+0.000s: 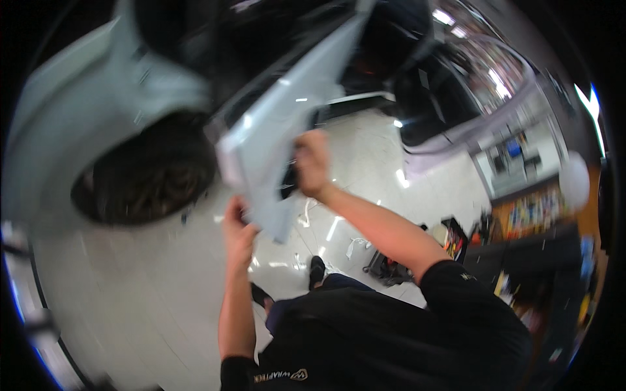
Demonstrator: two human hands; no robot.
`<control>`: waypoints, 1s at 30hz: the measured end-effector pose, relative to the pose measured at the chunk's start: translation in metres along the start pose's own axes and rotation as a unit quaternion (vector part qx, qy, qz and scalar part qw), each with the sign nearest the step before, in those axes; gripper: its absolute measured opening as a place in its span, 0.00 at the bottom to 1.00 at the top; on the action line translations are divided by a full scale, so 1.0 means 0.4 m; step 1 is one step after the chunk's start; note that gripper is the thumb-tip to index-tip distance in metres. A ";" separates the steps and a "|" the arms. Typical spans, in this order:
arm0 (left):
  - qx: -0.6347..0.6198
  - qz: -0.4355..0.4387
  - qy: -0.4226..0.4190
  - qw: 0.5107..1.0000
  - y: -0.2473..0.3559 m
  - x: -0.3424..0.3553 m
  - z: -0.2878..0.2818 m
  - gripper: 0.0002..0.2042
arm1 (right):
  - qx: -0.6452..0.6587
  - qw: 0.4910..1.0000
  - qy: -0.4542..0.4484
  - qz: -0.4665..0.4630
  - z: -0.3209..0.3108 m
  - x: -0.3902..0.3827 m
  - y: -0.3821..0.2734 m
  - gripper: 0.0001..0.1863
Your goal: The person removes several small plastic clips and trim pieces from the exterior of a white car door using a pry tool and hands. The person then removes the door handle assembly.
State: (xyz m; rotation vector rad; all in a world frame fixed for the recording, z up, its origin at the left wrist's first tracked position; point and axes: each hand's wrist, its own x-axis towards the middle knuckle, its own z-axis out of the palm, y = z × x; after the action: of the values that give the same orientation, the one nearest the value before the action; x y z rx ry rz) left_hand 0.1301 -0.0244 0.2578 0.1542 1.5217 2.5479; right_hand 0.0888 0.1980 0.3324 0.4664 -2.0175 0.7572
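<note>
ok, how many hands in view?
2: left hand at the panel's lower left edge, right hand at its right edge. Some blur; any hidden behind things can't be ruled out.

car wheel (156,182) in wheel arch (134,120), left; body panel (270,130) right of wheel; shoes (317,266) on floor (143,280); tool box (463,245) right of shoes; tools (450,242) in box
</note>
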 end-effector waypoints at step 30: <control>0.723 -0.194 -0.576 0.330 -0.979 0.381 0.408 0.20 | -0.169 0.395 0.207 0.879 -1.430 -1.316 0.286 0.23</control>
State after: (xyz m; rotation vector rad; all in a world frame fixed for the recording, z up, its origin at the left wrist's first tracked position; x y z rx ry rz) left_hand 0.0455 0.3285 -0.0094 1.1652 1.8467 -0.3295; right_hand 0.6517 0.6833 0.0770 -2.3021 -1.3126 1.2307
